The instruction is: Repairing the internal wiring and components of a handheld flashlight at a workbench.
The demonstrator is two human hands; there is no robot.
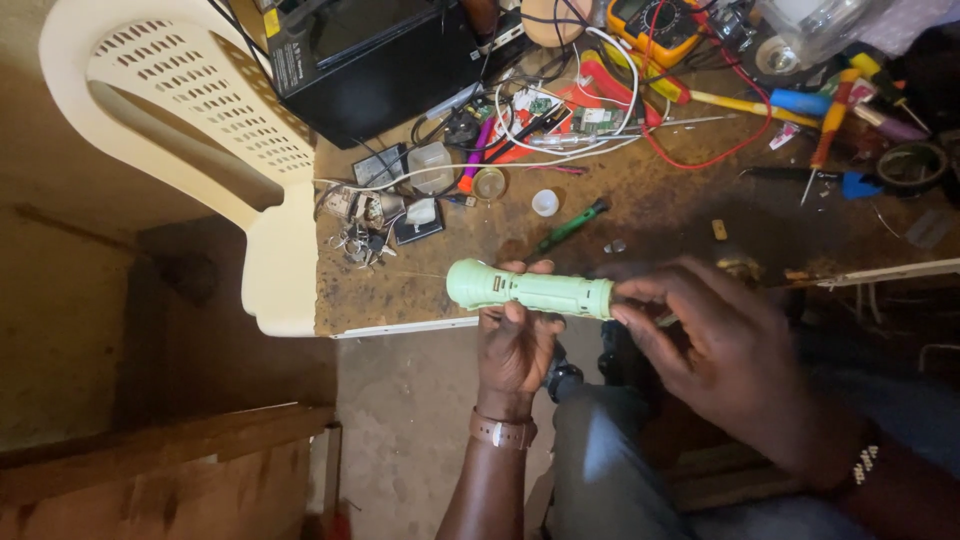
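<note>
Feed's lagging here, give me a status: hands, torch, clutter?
Left hand grips green torch mid-body. Right hand fingers at its tail end. Workbench beyond crowded: screwdrivers, wires, multimeter.

Cluttered workbench (660, 215): tools, wires (560, 140)

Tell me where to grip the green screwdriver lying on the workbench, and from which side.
Grip the green screwdriver by its thick handle, the upper-right end, coming down from above. It lies flat and slanted on the workbench, with bare surface around the handle; its thin tip points lower-left, toward the left hand.
</note>
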